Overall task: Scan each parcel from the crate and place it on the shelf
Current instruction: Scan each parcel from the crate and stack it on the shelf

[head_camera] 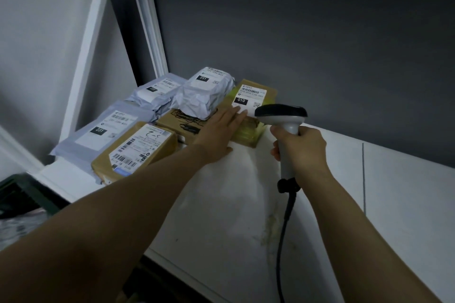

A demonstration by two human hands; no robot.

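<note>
A brown cardboard parcel (256, 96) with a white label marked 010 lies on the white shelf (344, 179), against the dark wall. My left hand (221, 130) rests flat on its near end, fingers spread, not gripping. My right hand (300, 147) holds a grey barcode scanner (283, 115) upright by the handle, its black head just right of the parcel's label. The scanner's black cable (283, 229) hangs down over the shelf.
Several other parcels lie at the shelf's left: a brown box (138, 150), grey mailer bags (105, 128), a wrapped white bundle (206, 91) on a scribbled carton (182, 123). A white upright (83, 56) stands left. A dark crate (22, 194) sits low left.
</note>
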